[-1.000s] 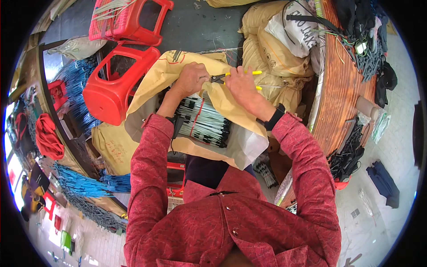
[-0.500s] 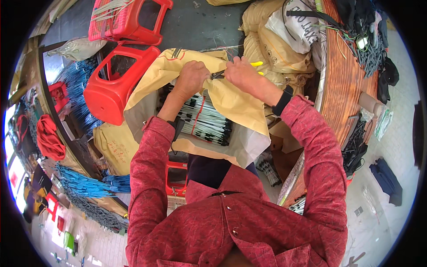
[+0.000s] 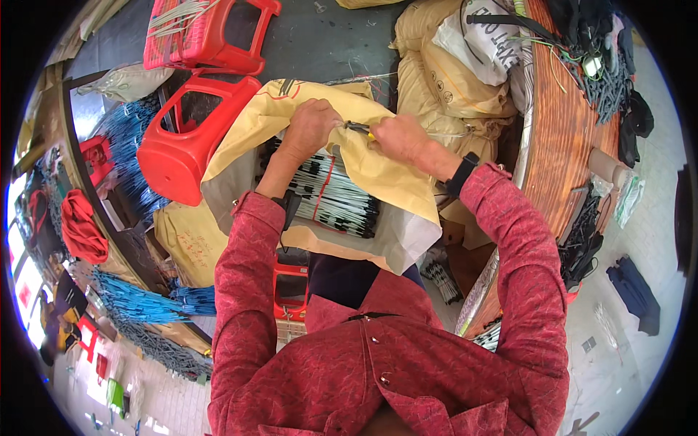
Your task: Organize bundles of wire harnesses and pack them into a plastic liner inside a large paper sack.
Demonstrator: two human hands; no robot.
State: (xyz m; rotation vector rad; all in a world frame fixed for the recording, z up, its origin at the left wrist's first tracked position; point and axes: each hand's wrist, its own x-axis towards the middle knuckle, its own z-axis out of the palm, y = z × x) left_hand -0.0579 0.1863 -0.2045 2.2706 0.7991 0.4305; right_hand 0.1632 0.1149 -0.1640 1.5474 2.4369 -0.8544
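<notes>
A tan paper sack [image 3: 392, 171] with a pale lining stands open before me. Inside lies a bundle of thin white rods or cables [image 3: 338, 196] with black ends, held by a red band. At the sack's far rim, my left hand [image 3: 313, 127] is closed on the bunched paper edge. To the right, my right hand [image 3: 403, 138] is wrapped around pliers [image 3: 358, 128] with dark jaws and yellow handles. The jaws point left and meet the sack rim close to my left fingers; what they bite, if anything, is too small to see.
Red plastic stools [image 3: 171, 149] stand left of the sack. Full tan sacks [image 3: 451, 87] are piled beyond it on the right, beside a wooden bench top [image 3: 563, 109]. Blue cable bundles [image 3: 138, 294] lie at the left, and a folded tan sack [image 3: 190, 243] leans nearby.
My right hand has turned and come slightly nearer and to the right with the pliers. The yellow handles no longer stick out beyond it. My left hand stays at the sack rim.
</notes>
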